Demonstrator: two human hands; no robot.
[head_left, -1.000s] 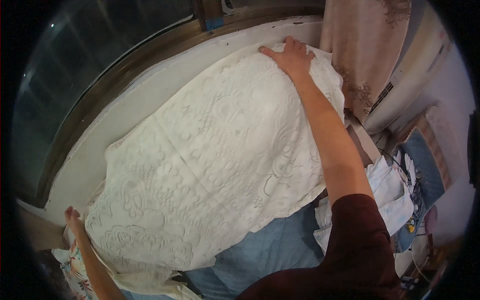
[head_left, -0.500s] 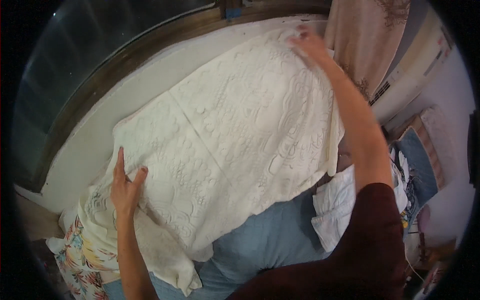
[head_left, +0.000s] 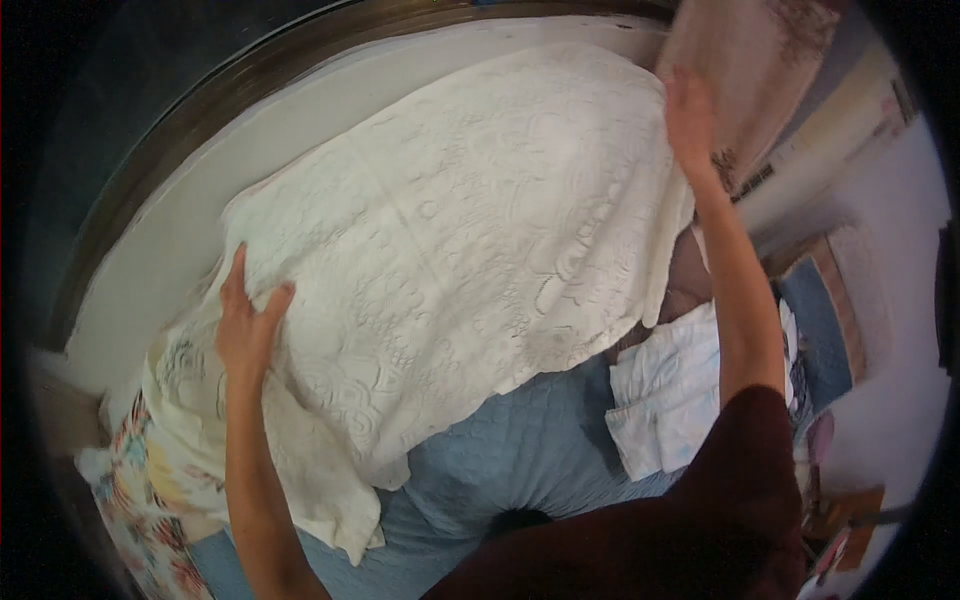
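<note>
A large white quilted coverlet [head_left: 470,210] with raised stitched patterns spreads across the middle, its far edge along the pale ledge. Flat on its left part lies my left hand [head_left: 248,325], thumb and fingers spread, holding nothing. At the coverlet's far right edge is my right hand [head_left: 690,120], fingers stretched out and slightly blurred, touching or just beside the cloth. The coverlet's near left end is bunched into loose folds [head_left: 320,490]. Beneath it shows a blue quilted bedspread [head_left: 500,450].
A pale ledge [head_left: 330,100] runs under a dark window on the far side. A beige curtain [head_left: 740,70] hangs at the far right. Folded white cloth [head_left: 665,390] lies near my right arm. Floral fabric [head_left: 140,500] is at the left, and a blue cushion [head_left: 815,320] at the right.
My right hand has moved from above the coverlet's far corner rightward and down to its right edge. The coverlet's surface has shifted and billowed slightly. My left hand stays spread on it.
</note>
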